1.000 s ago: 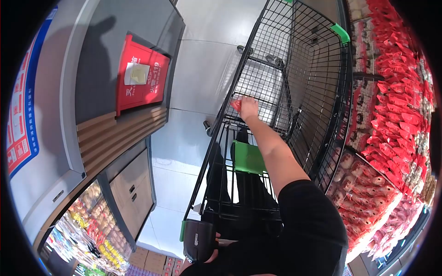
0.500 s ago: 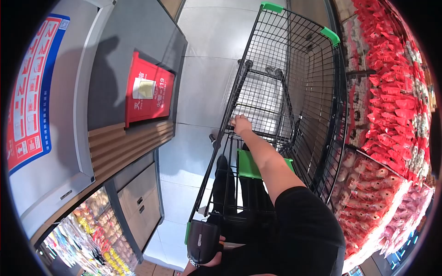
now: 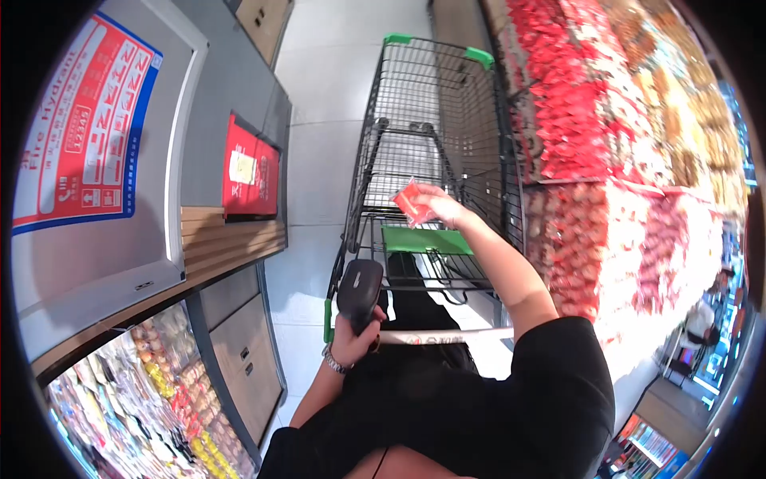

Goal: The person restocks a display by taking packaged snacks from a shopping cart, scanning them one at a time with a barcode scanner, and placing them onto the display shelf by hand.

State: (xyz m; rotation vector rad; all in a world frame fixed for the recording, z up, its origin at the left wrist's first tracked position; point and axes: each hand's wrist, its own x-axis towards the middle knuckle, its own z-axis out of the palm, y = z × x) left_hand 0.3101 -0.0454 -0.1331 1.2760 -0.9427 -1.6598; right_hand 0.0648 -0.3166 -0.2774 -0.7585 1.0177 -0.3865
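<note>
My left hand (image 3: 351, 342), with a metal-banded watch at the wrist, is wrapped round the handle of a black handheld barcode scanner (image 3: 359, 289). The scanner's head is raised near the left side of the shopping cart's handle end. My right hand (image 3: 435, 204) reaches out over the cart and pinches a small red and clear plastic packet (image 3: 412, 204) between thumb and fingers. Beneath both hands stands the black wire shopping cart (image 3: 471, 112) with green corner pieces. Its green flap (image 3: 427, 239) lies just below my right hand.
Red packaged goods (image 3: 558, 96) hang in dense rows along the right, with pink-red packs (image 3: 570, 239) below. On the left are a fire hydrant cabinet (image 3: 155, 239), a red box (image 3: 251, 172) and a shelf of bagged goods (image 3: 136, 391). Grey floor (image 3: 315, 176) runs beside the cart.
My right hand has moved from the cart's left side to above its near part, and a red packet now shows in it. The scanner in my left hand has risen. The view has shifted.
</note>
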